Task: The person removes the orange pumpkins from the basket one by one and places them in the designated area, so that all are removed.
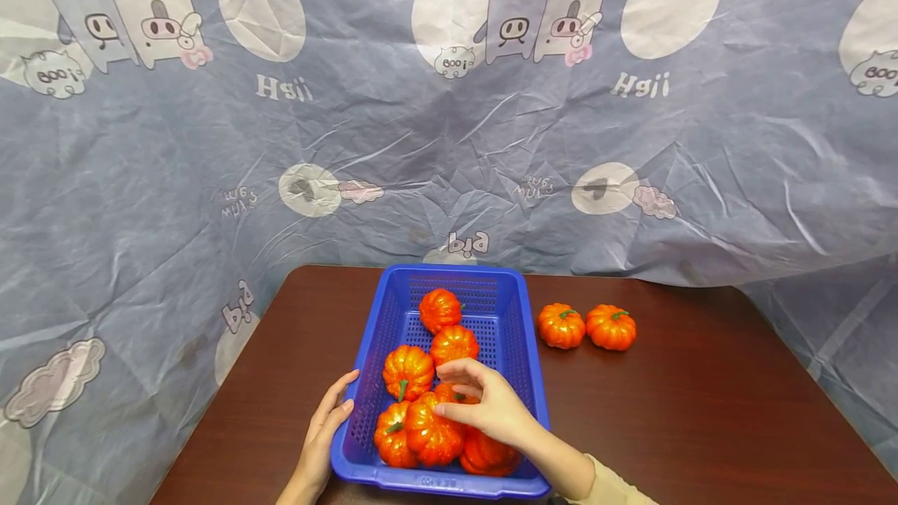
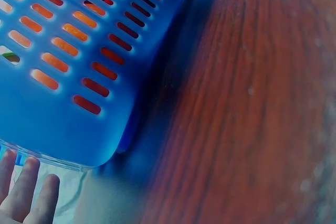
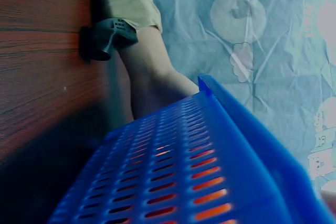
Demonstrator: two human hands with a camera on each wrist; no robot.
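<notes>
Nearest, in the blue, slotted plastic basket [image 1: 440, 482], with long axis from front to back: several pumpkins [image 1: 435, 431], glossy, orange, ribbed, round, with green stems. Just above these, nearer than the left hand [image 1: 321, 431]: the right hand [image 1: 491, 404], with fingers loosely curved and apparently released, without clear pinch on anything. At the basket's left rim: left fingers, rather straight, touching without clenching. Farther, to the right of the basket: two more pumpkins [image 1: 561, 327], side by side on the dark, wood-grained counter [image 1: 687, 380]. Behind: creased, greyish printed cloth [image 1: 421, 123].
</notes>
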